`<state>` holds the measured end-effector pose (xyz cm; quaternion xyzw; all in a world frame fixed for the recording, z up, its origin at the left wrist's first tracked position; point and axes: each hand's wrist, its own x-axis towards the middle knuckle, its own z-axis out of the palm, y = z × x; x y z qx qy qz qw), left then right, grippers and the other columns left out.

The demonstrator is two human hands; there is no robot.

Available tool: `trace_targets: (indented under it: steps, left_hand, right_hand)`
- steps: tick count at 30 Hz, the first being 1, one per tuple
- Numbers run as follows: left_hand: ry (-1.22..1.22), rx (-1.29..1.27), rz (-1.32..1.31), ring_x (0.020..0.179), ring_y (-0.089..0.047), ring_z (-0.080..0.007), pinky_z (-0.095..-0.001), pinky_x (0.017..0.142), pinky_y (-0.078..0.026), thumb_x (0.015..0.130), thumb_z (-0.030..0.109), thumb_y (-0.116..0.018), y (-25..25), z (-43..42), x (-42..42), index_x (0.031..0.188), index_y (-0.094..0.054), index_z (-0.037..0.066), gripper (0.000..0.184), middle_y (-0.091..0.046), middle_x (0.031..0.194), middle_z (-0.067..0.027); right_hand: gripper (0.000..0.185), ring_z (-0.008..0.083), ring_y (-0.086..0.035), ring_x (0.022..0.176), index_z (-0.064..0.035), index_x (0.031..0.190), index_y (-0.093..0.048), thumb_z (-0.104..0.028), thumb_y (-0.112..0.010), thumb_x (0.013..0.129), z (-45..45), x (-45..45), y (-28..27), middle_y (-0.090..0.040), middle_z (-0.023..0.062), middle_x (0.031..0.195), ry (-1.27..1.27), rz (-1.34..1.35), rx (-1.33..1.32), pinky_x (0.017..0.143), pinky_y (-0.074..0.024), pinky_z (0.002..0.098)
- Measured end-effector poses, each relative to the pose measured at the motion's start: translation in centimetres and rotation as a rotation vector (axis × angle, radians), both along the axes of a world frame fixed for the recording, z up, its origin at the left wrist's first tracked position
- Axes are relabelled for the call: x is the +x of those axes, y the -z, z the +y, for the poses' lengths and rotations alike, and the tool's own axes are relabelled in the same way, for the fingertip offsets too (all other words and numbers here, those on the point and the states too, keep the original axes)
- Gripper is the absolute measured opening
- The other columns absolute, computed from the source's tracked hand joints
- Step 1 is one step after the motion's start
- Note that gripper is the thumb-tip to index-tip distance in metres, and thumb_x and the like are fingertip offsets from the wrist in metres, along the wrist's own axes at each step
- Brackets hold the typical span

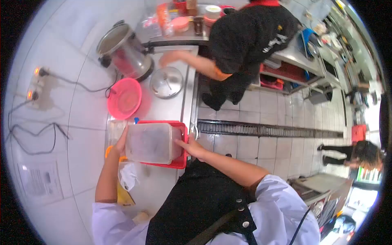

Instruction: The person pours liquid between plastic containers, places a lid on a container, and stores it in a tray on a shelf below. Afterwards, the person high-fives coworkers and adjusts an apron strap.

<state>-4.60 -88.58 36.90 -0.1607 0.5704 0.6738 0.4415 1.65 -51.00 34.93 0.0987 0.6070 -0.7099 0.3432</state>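
A translucent plastic container (149,141) is gripped between my two hands. My left hand (121,143) presses its left side, and my right hand (191,147) holds its right side with the fingers against the wall. Under it, a red tray (179,162) sticks out around the edges; whether the two touch cannot be told. What the container holds looks dark and blurred through the plastic. Just behind stands a pink plastic basin (124,98), beside a round metal lid (166,82). A white crumpled cloth or bag (128,176) lies near my left forearm.
A tall metal pot (124,49) stands at the back of the steel counter (157,183). A co-worker in black (253,36) leans in from the right, one arm over the counter. Plugged cords (77,83) hang along the wall. A floor drain grate (265,130) runs to the right.
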Motion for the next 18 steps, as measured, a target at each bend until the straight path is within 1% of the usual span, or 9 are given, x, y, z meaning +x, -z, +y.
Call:
trace_targets:
  steps: [1, 2, 3, 5, 6, 9, 11, 13, 18]
  left_hand:
    - [-0.066, -0.019, 0.013, 0.144, -0.045, -0.0284, -0.0464, 0.119, -0.039, 0.097, 0.082, -0.031, -0.1, 0.5, 0.0, 0.16, -0.035, 0.01, 0.096, -0.044, 0.16, -0.0106]
    - [-0.128, -0.04, 0.02, 0.142, -0.048, -0.0288, -0.0468, 0.118, -0.04, 0.097, 0.081, -0.033, 0.1, 1.0, 0.2, 0.159, -0.039, 0.01, 0.094, -0.047, 0.157, -0.0114]
    - [-0.084, -0.048, 0.001, 0.142, -0.048, -0.0288, -0.0468, 0.118, -0.04, 0.097, 0.081, -0.033, 0.4, 0.8, 0.4, 0.159, -0.039, 0.01, 0.094, -0.047, 0.157, -0.0114]
    - [-0.202, -0.093, 0.006, 0.138, -0.051, -0.0295, -0.0466, 0.117, -0.041, 0.098, 0.08, -0.034, 0.7, 0.6, 0.3, 0.155, -0.043, 0.008, 0.092, -0.051, 0.152, -0.0132]
    - [-0.168, -0.103, -0.014, 0.138, -0.051, -0.0295, -0.0466, 0.117, -0.041, 0.098, 0.08, -0.034, 0.7, 0.9, 0.4, 0.155, -0.043, 0.008, 0.092, -0.051, 0.152, -0.0132]
    - [-0.221, -0.14, 0.041, 0.135, -0.054, -0.0303, -0.0465, 0.115, -0.043, 0.098, 0.079, -0.036, -2.7, 4.3, 0.6, 0.153, -0.045, 0.007, 0.091, -0.054, 0.149, -0.0146]
    - [-0.242, -0.182, 0.097, 0.134, -0.055, -0.0312, -0.047, 0.113, -0.045, 0.098, 0.078, -0.038, -4.0, 6.8, 0.6, 0.152, -0.045, 0.006, 0.091, -0.054, 0.147, -0.0161]
    - [-0.235, -0.196, 0.1, 0.134, -0.054, -0.0316, -0.0471, 0.113, -0.045, 0.098, 0.078, -0.039, -4.6, 9.2, 0.5, 0.153, -0.044, 0.006, 0.091, -0.054, 0.147, -0.0168]
    - [-0.225, -0.29, 0.208, 0.134, -0.054, -0.033, -0.0472, 0.112, -0.045, 0.097, 0.078, -0.042, -6.4, 18.4, 0.6, 0.153, -0.043, 0.005, 0.093, -0.053, 0.148, -0.0184]
  right_hand:
    - [0.08, 0.0287, -0.06, 0.123, 0.0011, 0.144, -0.043, -0.054, -0.072, 0.093, -0.3, 0.4, 0.2, -0.061, 0.0175, 0.133, 0.025, 0.073, 0.007, 0.102, -0.0519, 0.0433]
    - [0.087, 0.0338, -0.055, 0.132, 0.0029, 0.147, -0.038, -0.055, -0.074, 0.092, -0.6, 0.2, 1.9, -0.055, 0.0221, 0.142, 0.041, 0.122, 0.058, 0.114, -0.042, 0.0422]
    - [0.087, 0.0338, -0.055, 0.132, 0.0029, 0.147, -0.038, -0.055, -0.074, 0.092, -0.7, 0.8, 3.5, -0.055, 0.0221, 0.142, 0.085, 0.101, 0.054, 0.114, -0.042, 0.0422]
    - [0.096, 0.0358, -0.05, 0.138, 0.0041, 0.15, -0.032, -0.057, -0.075, 0.09, 0.0, 1.1, 3.5, -0.049, 0.026, 0.148, 0.127, 0.243, 0.113, 0.117, -0.0393, 0.0436]
    - [0.106, 0.038, -0.047, 0.141, 0.0064, 0.152, -0.027, -0.06, -0.076, 0.086, 0.1, 1.2, 5.0, -0.046, 0.028, 0.15, 0.108, 0.218, 0.12, 0.118, -0.0374, 0.0444]
    - [0.109, 0.0397, -0.047, 0.142, 0.0085, 0.15, -0.027, -0.062, -0.077, 0.084, 2.2, 1.6, 2.5, -0.045, 0.0297, 0.15, 0.177, 0.195, 0.094, 0.118, -0.0375, 0.0444]
    - [0.106, 0.0398, -0.048, 0.139, 0.0081, 0.148, -0.03, -0.061, -0.078, 0.083, 3.9, 1.8, 1.4, -0.046, 0.0302, 0.148, 0.244, 0.207, 0.105, 0.117, -0.0387, 0.0446]
    - [0.086, 0.0306, -0.051, 0.134, 0.0066, 0.145, -0.034, -0.044, -0.078, 0.091, 6.3, 2.2, 0.3, -0.05, 0.0224, 0.142, 0.248, 0.198, 0.129, 0.113, -0.0411, 0.0419]
    - [0.084, 0.0333, -0.054, 0.127, 0.0062, 0.139, -0.041, -0.048, -0.079, 0.088, 13.1, 3.3, -0.1, -0.052, 0.0233, 0.133, 0.377, 0.235, 0.185, 0.109, -0.0432, 0.0439]
